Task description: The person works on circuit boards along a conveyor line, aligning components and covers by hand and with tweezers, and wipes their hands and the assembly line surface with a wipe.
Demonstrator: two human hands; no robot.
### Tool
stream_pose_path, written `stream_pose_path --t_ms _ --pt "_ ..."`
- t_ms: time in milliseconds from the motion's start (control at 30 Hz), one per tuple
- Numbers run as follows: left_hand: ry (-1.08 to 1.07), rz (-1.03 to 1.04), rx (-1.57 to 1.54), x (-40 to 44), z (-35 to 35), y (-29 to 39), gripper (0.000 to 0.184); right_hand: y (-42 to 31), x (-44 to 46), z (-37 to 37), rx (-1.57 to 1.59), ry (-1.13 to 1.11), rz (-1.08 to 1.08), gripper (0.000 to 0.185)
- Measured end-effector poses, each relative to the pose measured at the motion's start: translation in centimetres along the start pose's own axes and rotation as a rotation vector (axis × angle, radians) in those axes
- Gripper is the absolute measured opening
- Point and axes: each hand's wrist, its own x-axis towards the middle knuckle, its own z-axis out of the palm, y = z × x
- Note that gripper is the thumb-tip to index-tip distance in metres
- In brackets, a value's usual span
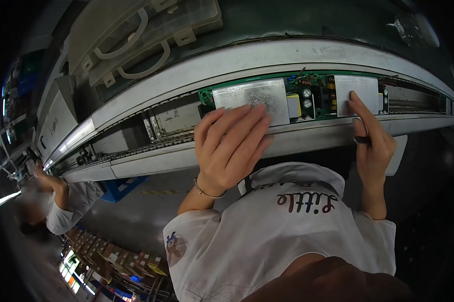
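My left hand (232, 146) lies with its fingers extended over the lower edge of a silver metal plate (242, 95) on a green circuit board (205, 94). On the right, the index finger of my right hand (374, 143) touches a second silver plate (362, 88), with its other fingers curled. A small dark object (362, 140) shows at those curled fingers; its kind is unclear. Between the plates sit round capacitors (307, 97), copper coils (305, 81) and a yellow-edged transformer (294, 106). The boards rest in a conveyor track.
Metal conveyor rails (166, 80) curve across the view, with a chain (171, 138) along the inside. Beyond them lie a translucent plastic case (141, 45) and a clear plastic item (413, 30). Another person (76, 201) is at the far left, near a blue stand (124, 189).
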Motion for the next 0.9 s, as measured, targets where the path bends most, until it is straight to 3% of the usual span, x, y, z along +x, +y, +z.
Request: stream_pose_path --t_ms 167,300,367,467,567,733,767,900 --pt "0.078 0.027 -0.131 -0.6 -0.1 0.0 0.027 0.6 0.1 -0.3 0.052 0.069 -0.037 0.023" --pt "0.085 0.003 -0.223 -1.0 -0.2 -0.3 0.025 -0.2 1.7 -0.9 0.333 0.24 -0.009 0.056" --pt "0.09 -0.058 -0.266 -0.8 -0.5 -0.3 0.022 -0.2 2.8 -0.8 0.354 0.333 -0.061 0.067" --pt "0.129 -0.104 -0.315 -0.4 -0.7 -0.4 0.018 -0.2 3.4 -1.0 0.354 0.304 -0.143 0.072" --pt "0.118 -0.112 -0.325 -0.3 -0.6 0.3 0.016 -0.5 3.1 -0.8 0.426 0.267 -0.081 0.061" --pt "0.089 -0.114 -0.332 1.5 -0.2 2.6 0.014 1.6 3.6 -2.5 0.452 0.233 -0.065 0.026" --pt "0.069 -0.136 -0.327 -0.6 -1.0 -0.3 0.013 0.2 3.8 1.0 0.47 0.224 -0.043 0.026" --pt "0.041 -0.134 -0.314 -0.5 -1.1 -0.2 0.012 0.1 4.0 0.9 0.481 0.193 -0.01 0.019"
